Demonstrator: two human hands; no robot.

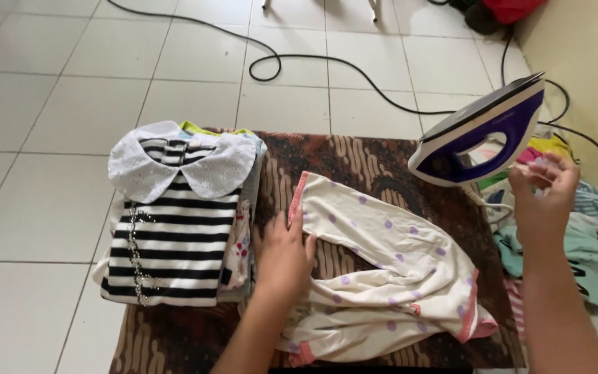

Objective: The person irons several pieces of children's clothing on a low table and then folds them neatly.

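Cream purple-dotted baby pants (pixel 389 277), pink cuffs, crumpled w/ folds

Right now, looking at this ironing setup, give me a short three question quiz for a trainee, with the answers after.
1. True or false: the left hand presses flat on the dotted garment.
2. Which is nearest the right hand: A the striped top, B the iron, C the patterned cloth?
3. Fill in: the striped top lies on top of a ____ of folded clothes.

Key: 1 true. 2 B. 3 stack.
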